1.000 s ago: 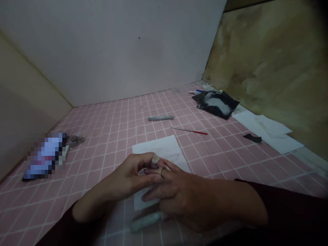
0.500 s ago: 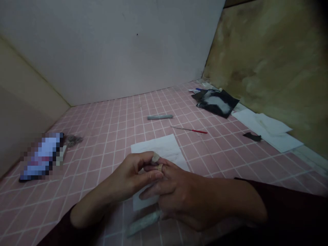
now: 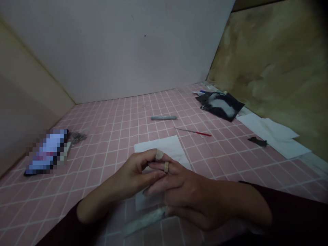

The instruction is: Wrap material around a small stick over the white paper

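Observation:
My left hand [image 3: 133, 174] has its thumb and fingers closed around a finger of my right hand [image 3: 187, 194], just beside a tan band [image 3: 166, 166] wrapped on that finger. A pale covering [image 3: 159, 154] sits on a left fingertip. Both hands lie over a white paper sheet [image 3: 164, 146]. Below my right hand is a pale, translucent wrapped roll [image 3: 146, 222], and its lower fingers are next to or resting on it. I cannot tell whether they touch.
On the pink grid-tiled surface [image 3: 112, 136] lie a grey stick [image 3: 163, 118], a thin red-handled rod [image 3: 200, 132], a black sheet with a white smear [image 3: 220, 106], white papers [image 3: 279, 136], a dark scrap [image 3: 257, 141], a blurred object [image 3: 46, 152] and a grey coil [image 3: 78, 137]. Walls enclose the back and sides.
The whole view has shifted slightly as my head moved. The tan band now shows more fully, and my left fingers have shifted a little around the right finger.

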`<state>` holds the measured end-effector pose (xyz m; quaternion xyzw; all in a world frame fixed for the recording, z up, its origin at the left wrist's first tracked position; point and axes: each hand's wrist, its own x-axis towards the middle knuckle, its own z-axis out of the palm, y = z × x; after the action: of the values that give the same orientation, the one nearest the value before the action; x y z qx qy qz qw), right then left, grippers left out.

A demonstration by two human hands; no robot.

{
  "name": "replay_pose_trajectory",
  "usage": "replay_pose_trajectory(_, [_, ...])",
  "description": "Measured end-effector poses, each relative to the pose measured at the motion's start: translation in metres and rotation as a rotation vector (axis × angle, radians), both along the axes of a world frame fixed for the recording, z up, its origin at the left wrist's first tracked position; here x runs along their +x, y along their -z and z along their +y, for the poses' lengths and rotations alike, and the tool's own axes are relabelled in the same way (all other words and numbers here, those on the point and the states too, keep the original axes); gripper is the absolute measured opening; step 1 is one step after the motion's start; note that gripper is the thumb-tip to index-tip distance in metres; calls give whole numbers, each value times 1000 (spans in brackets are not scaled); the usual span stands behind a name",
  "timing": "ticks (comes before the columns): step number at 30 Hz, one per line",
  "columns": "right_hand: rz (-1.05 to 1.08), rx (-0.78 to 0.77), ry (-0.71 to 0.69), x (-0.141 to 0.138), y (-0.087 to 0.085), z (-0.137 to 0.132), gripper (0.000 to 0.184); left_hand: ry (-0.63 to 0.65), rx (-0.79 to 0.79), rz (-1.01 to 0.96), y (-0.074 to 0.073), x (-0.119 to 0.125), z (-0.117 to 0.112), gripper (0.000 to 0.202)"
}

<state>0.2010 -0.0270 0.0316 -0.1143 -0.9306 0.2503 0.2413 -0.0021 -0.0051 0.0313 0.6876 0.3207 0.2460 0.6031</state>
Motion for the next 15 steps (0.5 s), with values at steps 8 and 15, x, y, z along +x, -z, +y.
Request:
replay_pose_trajectory(8, [-32, -22, -3, 1, -1, -1, 19, 5, 67, 36, 2, 1, -1, 21])
replay_pose_trajectory(15, [-21, -78, 38, 4, 0, 0, 24, -73, 63, -40, 4, 0, 2, 19])
